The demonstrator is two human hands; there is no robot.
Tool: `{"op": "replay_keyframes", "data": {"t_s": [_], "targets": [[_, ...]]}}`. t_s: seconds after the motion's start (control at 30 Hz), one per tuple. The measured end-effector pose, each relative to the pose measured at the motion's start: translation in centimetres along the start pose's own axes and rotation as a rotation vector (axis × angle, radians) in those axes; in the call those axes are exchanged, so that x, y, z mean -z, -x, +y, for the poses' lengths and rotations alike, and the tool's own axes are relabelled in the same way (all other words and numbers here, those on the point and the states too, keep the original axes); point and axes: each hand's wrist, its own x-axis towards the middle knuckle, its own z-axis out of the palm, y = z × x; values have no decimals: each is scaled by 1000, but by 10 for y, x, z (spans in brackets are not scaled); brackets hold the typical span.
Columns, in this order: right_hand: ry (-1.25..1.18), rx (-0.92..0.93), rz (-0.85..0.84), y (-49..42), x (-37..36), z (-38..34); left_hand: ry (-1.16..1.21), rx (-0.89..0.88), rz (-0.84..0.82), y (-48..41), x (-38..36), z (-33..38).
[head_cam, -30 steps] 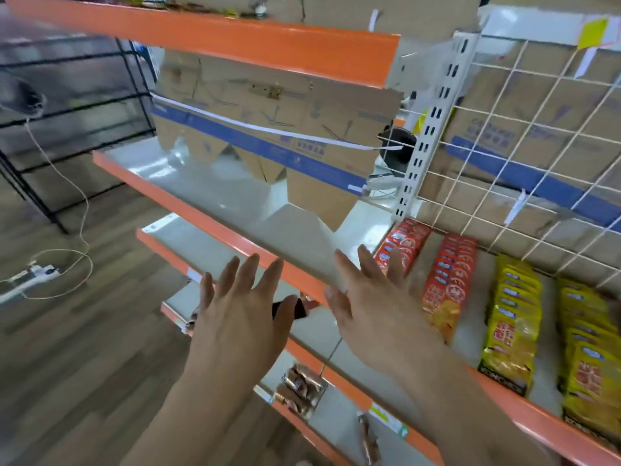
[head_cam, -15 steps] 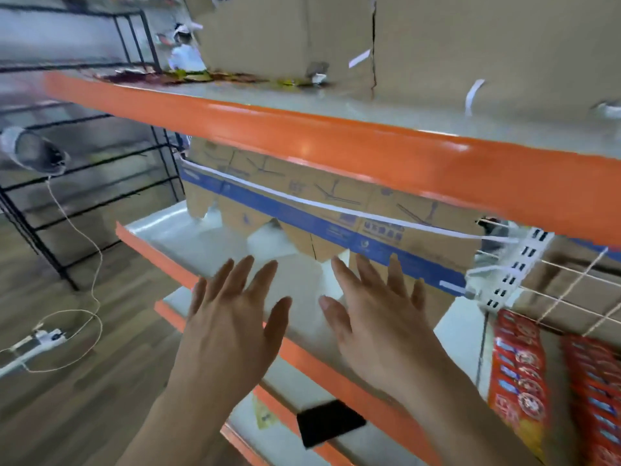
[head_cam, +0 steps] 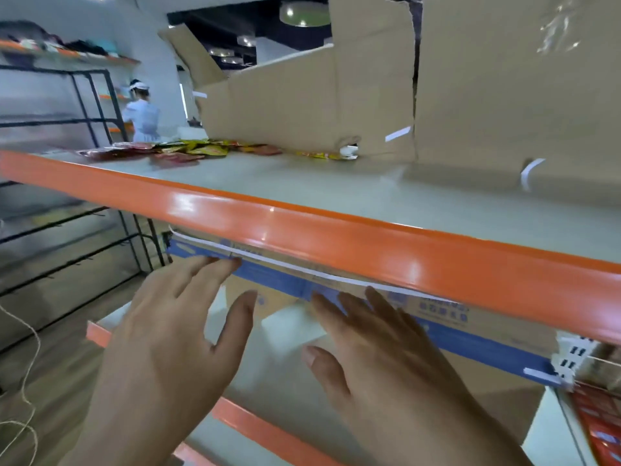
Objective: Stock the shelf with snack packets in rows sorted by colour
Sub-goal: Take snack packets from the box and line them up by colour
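Slanting down to the right across the whole view: top shelf (head_cam: pixel 369 245) with a glossy orange front edge, cut off at both sides. Along its back, tall brown cardboard sheets (head_cam: pixel 504 95), torn and taped, tops out of view. Beneath the shelf, another cardboard panel (head_cam: pixel 477 344) with a blue stripe, upper part hidden behind the orange edge.

In the foreground, left hand (head_cam: pixel 168 348) and right hand (head_cam: pixel 386 364), backs to the camera, fingers straight and spread, grasping nothing, raised just below the orange edge in front of the blue stripe. Contact with the cardboard impossible to tell.

Between and under the hands, a pale lower shelf (head_cam: pixel 275 371), largely covered. At left, a blurred black rack (head_cam: pixel 88 121).

Towards the far left of the top shelf, well apart from both hands, a loose heap of red and yellow snack packets (head_cam: pixel 188 150), unsorted, print unreadable. In the bottom right corner, a sliver of red packets (head_cam: pixel 601 432), cropped by the edge. Beyond the heap, a person (head_cam: pixel 142 112) in pale clothing, small and blurred.
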Motion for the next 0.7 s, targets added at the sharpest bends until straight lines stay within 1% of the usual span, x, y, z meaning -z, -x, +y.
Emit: {"op": "replay_keyframes", "data": {"t_s": [0.07, 0.13, 0.17, 0.23, 0.27, 0.33, 0.37, 0.4, 0.43, 0.47, 0.5, 0.53, 0.57, 0.6, 0.67, 0.7], "targets": [[-15, 42, -102, -13, 11, -32, 56, -25, 19, -14, 10, -22], [-33, 137, -103, -19, 22, -55, 108, -73, 38, -29, 21, -45], [-56, 173, -45, -26, 34, -72, 124, -108, 57, -37, 25, -58], [-92, 132, 24, -49, 40, -98, 150, -148, 79, -58, 30, -85], [-158, 148, 71, -65, 44, -115, 162, -153, 78, -69, 32, -99], [-314, 238, 261, -97, 45, -134, 166, -156, 66, -89, 33, -119], [-254, 238, 261, -112, 49, -143, 164, -154, 60, -100, 36, -131], [-99, 245, 200, -117, 56, -148, 158, -154, 46, -112, 38, -142], [-64, 202, 225, -122, 59, -149, 157, -157, 35, -123, 41, -152], [-39, 129, 294, -128, 61, -149, 162, -148, 13, -135, 42, -162], [-40, 112, 391, -134, 68, -154, 157, -131, -12, -148, 43, -169], [-81, 119, 454, -139, 68, -155, 132, -106, -44, -161, 43, -177], [-94, 113, 480, -156, 68, -159, 83, -85, -77, -173, 42, -185], [-45, 72, 443, -170, 66, -161, 28, -70, -107, -186, 39, -194], [11, -31, 252, -203, 64, -159, -49, -24, -189, -212, 31, -210], [35, -51, 174, -216, 66, -159, -72, 2, -241, -224, 27, -216]]}}
